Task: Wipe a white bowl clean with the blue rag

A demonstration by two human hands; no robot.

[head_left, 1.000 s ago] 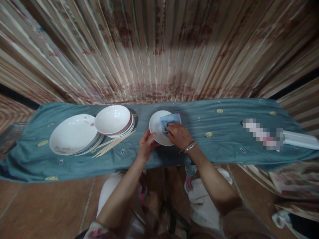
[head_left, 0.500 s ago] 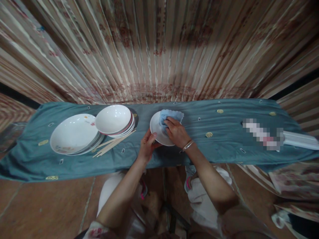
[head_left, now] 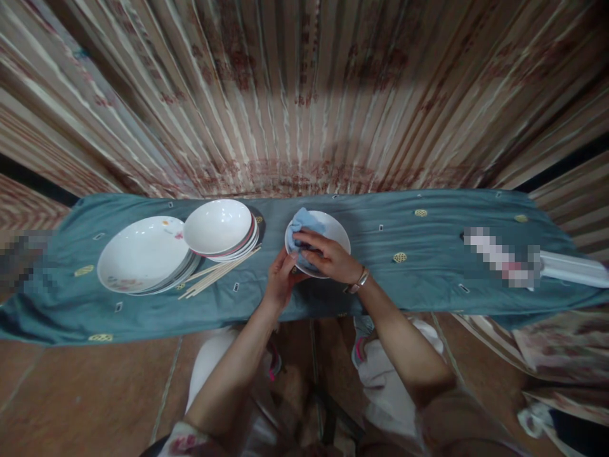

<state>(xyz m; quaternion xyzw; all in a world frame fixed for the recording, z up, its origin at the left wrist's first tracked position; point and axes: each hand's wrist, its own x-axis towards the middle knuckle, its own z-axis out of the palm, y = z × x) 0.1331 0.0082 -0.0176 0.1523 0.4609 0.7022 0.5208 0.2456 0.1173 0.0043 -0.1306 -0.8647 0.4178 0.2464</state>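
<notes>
The left hand grips the near-left rim of a white bowl over the teal tablecloth, right of the chopsticks, seemingly to steady it against the right hand, whose bent fingers hold a blue cloth against the bowl's inner left side

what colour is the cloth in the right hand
The cloth is light blue; it shows best in the head view, under the right hand's fingers.
</notes>
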